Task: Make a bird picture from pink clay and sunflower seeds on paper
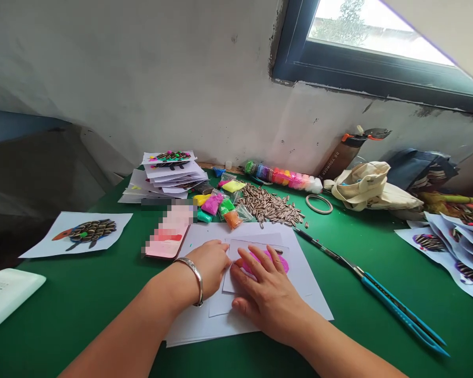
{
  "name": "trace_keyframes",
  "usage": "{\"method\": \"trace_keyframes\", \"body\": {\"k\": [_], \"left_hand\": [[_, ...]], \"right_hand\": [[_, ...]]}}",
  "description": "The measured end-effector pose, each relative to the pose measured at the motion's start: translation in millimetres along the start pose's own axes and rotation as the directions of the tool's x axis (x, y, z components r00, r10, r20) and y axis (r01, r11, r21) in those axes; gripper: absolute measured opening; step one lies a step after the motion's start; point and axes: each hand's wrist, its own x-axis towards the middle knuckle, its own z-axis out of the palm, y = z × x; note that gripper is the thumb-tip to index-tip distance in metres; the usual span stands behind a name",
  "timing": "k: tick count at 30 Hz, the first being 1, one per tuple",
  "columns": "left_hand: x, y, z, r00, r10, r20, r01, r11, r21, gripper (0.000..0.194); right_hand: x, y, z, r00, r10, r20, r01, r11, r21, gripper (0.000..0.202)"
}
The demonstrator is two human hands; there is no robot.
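Note:
A small white card [232, 283] lies on larger white sheets [299, 294] in front of me. On the card is a flat pink oval [284, 263], which looks like clay, with a sunflower seed [276, 251] at its upper edge. My right hand [266, 289] lies over the card with fingers spread, its fingertips covering part of the pink oval. My left hand [213, 266], with a silver bangle at the wrist, is at the card's left edge. Its fingers are curled in, and what they hold, if anything, is hidden.
Behind the sheets are bags of coloured clay [213, 203], a pile of sunflower seeds [274, 203] and a phone [167, 233]. Long blue-handled tweezers [402, 310] lie right, beyond them finished cards [433, 241]. A turtle card [90, 233] and white device [11, 294] are left.

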Motion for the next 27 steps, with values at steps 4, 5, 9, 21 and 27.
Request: {"method": "trace_keyframes", "body": {"k": [4, 5, 9, 21, 27], "left_hand": [[-0.2, -0.9, 0.5, 1.000, -0.014, 0.001, 0.014, 1.000, 0.001, 0.029], [0.0, -1.1, 0.8, 1.000, -0.011, 0.001, 0.011, 1.000, -0.002, 0.029], [0.9, -1.3, 1.6, 1.000, -0.005, -0.003, 0.005, 1.000, -0.011, 0.029], [-0.1, -1.1, 2.4, 1.000, 0.010, -0.004, -0.010, 1.000, -0.012, 0.029], [1.6, -1.4, 2.9, 1.000, 0.013, -0.017, -0.013, 1.000, -0.019, 0.028]], "right_hand": [[-3.5, -2.8, -0.9, 0.998, -0.062, 0.030, 0.062, 0.998, 0.015, 0.050], [-4.1, -3.3, -1.4, 0.997, -0.068, 0.040, 0.067, 0.997, 0.022, 0.049], [-4.5, -3.0, -2.4, 1.000, -0.019, 0.003, 0.019, 1.000, 0.008, 0.048], [-2.4, 0.8, -0.3, 0.998, 0.038, -0.040, -0.038, 0.999, -0.005, 0.044], [-0.7, 2.7, -0.8, 0.997, 0.046, -0.060, -0.046, 0.999, -0.008, 0.036]]}}
